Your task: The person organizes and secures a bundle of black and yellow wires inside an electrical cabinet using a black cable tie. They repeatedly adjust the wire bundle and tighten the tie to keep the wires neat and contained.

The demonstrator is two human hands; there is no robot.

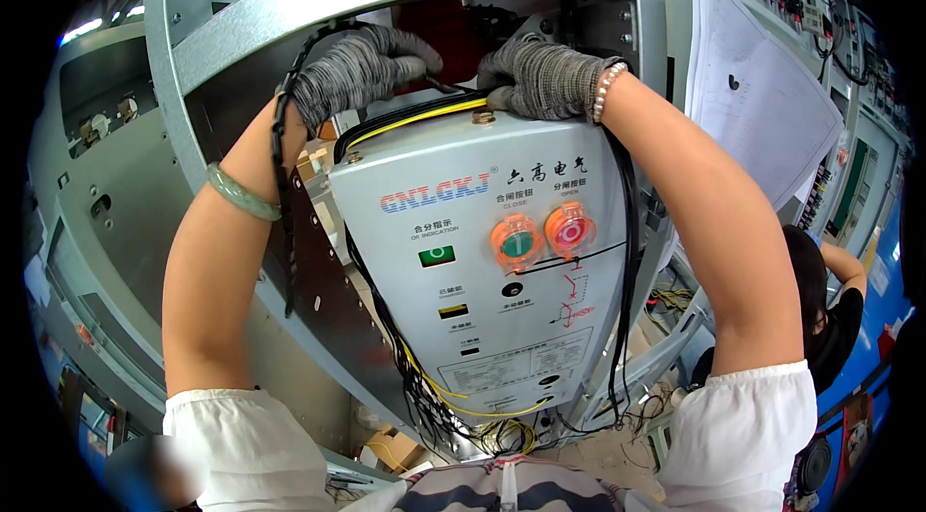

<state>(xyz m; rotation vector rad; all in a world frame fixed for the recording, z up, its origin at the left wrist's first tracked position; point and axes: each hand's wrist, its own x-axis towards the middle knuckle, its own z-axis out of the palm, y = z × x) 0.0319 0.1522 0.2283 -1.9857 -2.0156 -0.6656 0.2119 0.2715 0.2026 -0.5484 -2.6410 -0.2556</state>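
"Where's the wire bundle (415, 117)?"
"Along the top of the grey panel (482, 295); likely light, springy. Hold it there."
"Grips?"
"Left hand (362, 73), right hand (550, 78) curled nearby; whether clamped, I can't tell."

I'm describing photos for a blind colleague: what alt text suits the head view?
A gloved left hand and right hand reach over a grey box, beside black and yellow wires along its top. Its front has a green button and a red button; a black strip hangs along the left forearm.
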